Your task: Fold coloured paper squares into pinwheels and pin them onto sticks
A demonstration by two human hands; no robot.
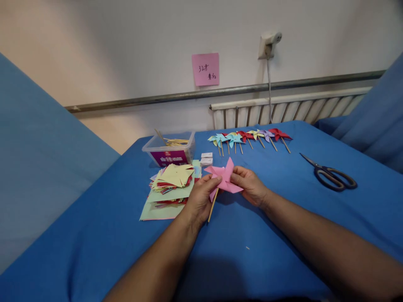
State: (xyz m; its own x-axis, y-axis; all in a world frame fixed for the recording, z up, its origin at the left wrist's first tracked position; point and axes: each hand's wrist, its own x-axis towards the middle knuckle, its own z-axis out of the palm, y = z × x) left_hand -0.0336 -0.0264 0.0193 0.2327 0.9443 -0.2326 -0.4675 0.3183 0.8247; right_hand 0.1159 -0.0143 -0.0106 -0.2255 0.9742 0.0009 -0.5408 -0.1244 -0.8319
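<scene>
Both forearms are reaching in from the near edge over the blue cloth [258, 251] that is covering the table. The left hand [199, 200] is closing thumb and fingers on the left side of a pink paper pinwheel [224, 178], with the thin wooden stick [213, 205] running down from the pinwheel past the palm. The right hand [249, 184] is pinching the pinwheel's right side between thumb and fingertips, so both hands are holding it just above the cloth, between them.

Just left of the left hand, a loose pile of coloured paper squares [170, 186] is lying on the cloth. Behind it, a clear plastic tub [169, 149] is holding wooden sticks, and two small white boxes [206, 159] are sitting beside it. Well to the right, scissors [330, 173] are lying with blades shut. Farther back, a row of finished pinwheels [248, 137] is lying side by side. On the wall beyond, a pink note [205, 69] is hanging above a white radiator [289, 108].
</scene>
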